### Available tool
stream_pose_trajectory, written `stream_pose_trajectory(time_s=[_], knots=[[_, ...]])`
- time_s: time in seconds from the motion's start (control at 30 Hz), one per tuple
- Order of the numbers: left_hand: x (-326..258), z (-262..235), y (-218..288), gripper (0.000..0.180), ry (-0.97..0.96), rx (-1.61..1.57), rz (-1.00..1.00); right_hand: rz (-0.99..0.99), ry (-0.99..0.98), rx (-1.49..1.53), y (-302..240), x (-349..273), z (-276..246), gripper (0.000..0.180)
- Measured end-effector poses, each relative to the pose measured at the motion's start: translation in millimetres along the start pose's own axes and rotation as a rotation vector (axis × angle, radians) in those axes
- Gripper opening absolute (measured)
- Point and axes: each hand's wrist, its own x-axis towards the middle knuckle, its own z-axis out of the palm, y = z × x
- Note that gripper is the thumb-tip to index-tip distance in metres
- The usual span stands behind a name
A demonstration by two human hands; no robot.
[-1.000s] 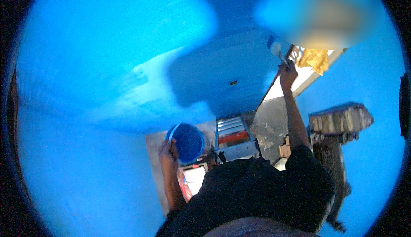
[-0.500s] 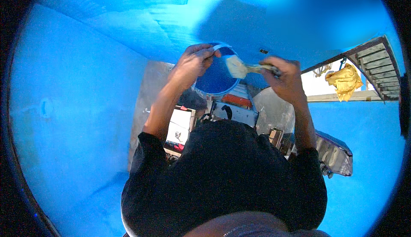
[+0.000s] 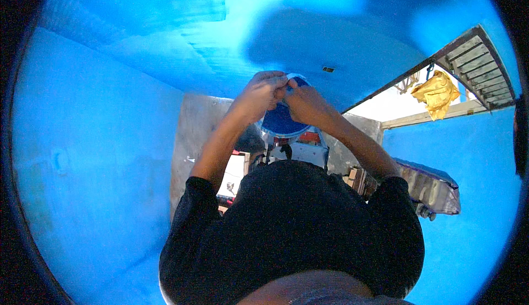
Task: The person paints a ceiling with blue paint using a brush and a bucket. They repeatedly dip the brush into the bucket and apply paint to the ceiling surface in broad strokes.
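A round bucket [image 3: 286, 135] with a pale rim and blue paint inside is in front of my chest. My left hand [image 3: 260, 96] is closed at the bucket's far left, gripping the white handle strip by the rim. Right beside it, my right hand [image 3: 305, 104] reaches across the bucket's right side. Its fingers are bent and meet the left fingertips over the white strip. What the right fingers hold, if anything, is hidden. The paintbrush cannot be made out.
Ahead is a wall [image 3: 209, 35] with blue brush strokes and a small outlet box [image 3: 328, 69]. At right are a louvred window [image 3: 478, 73] and a hanging yellow cloth [image 3: 435, 94]. Below stand a wrapped bundle [image 3: 432, 189] and a white-topped piece [image 3: 303, 152].
My right hand has moved left to meet my left hand at the bucket. The brush it held over the paint has dropped from sight. The bucket sits slightly lower in view.
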Motion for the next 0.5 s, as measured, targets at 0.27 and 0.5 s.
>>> stream_pose_trajectory(time_s=[0.27, 0.5], knots=[[3.6, 8.8, -5.6, 0.019, -0.025, -0.187, -0.186, 0.179, 0.28, 0.015, -5.0, -40.7, -28.2, 0.018], [19.6, 14.2, -15.2, 0.018, 0.014, -0.151, 0.002, 0.215, 0.326, 0.429, 10.9, -45.2, -8.1, 0.01]])
